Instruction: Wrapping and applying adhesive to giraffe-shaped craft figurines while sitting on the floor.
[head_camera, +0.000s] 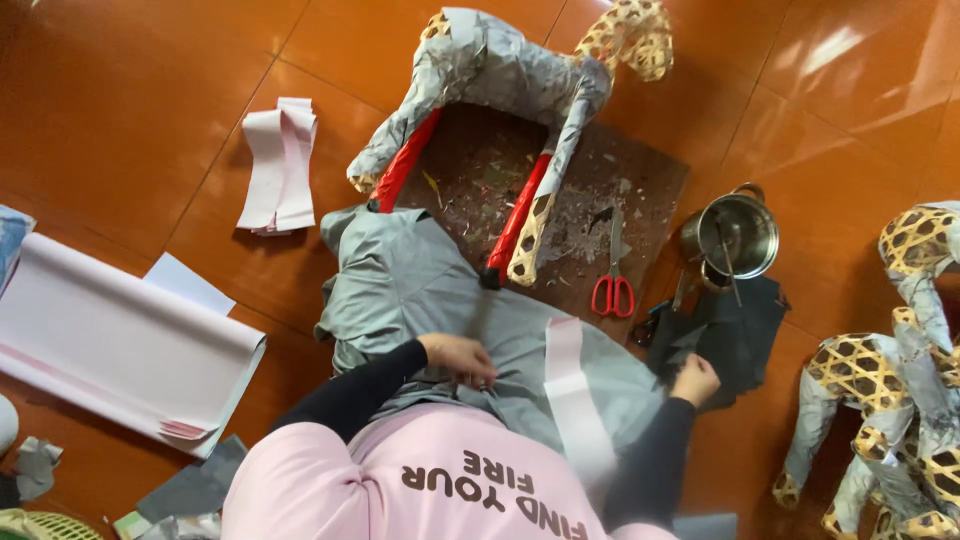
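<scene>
Two bare hands are working apart over a lap: the left hand (458, 357) is pressing down with curled fingers, pinching a fold of the grey sheet (405, 280) that is spreading from the person's knees out to the brown board (640, 170); the right hand (695, 380) is curling at the near edge of the dark sheets (740, 335), and whether it is gripping anything cannot be told. One pale pink strip (568, 385), blurred, is lying across the grey sheet between the two hands. One woven animal frame (520, 75) is standing on the board, which is littered with scraps; grey paper is covering its back, neck and upper legs, red wrapping is showing on two legs, and the head (632, 35) and feet are showing bare lattice, so the covering looks to be partly done with the head and lower legs left. One pair of red-handled scissors (612, 285) is lying on the board's near edge. One metal pot (735, 235) with a stick in it is sitting just beside the board, touching the dark sheets. One bundle of pink strips (280, 165) is lying well apart on the orange floor tiles (120, 100). One large folded pink sheet (120, 340) is lying further left. Several more lattice frames (890, 400), patched here and there with grey paper, are standing at the right
</scene>
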